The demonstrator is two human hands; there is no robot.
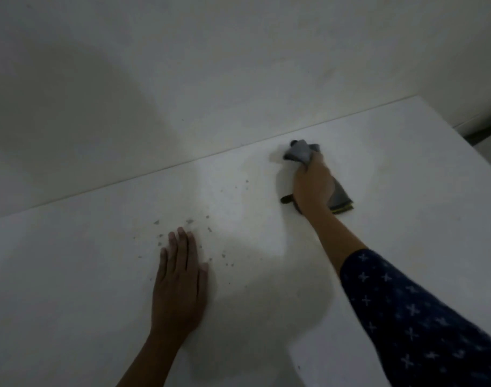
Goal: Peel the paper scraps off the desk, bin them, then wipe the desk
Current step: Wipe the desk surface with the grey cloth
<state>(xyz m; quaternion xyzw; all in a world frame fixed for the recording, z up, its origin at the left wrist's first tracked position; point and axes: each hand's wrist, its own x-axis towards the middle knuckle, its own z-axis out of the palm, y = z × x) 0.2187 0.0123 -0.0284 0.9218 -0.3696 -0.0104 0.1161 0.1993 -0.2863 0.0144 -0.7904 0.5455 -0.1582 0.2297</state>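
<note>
A white desk (pixel 99 275) fills the lower view, its far edge against a pale wall. My right hand (pixel 312 185) grips a bunched grey cloth (pixel 301 152) with a yellow-green hem and presses it on the desk near the far edge. My left hand (pixel 180 280) lies flat on the desk, fingers straight and together. Several tiny grey paper bits (pixel 190 220) are scattered on the surface just beyond and to the right of my left fingertips.
The desk's right edge (pixel 462 155) runs diagonally at the far right, with dark floor beyond it. The pale wall (pixel 211 65) rises directly behind the desk. No bin is in view.
</note>
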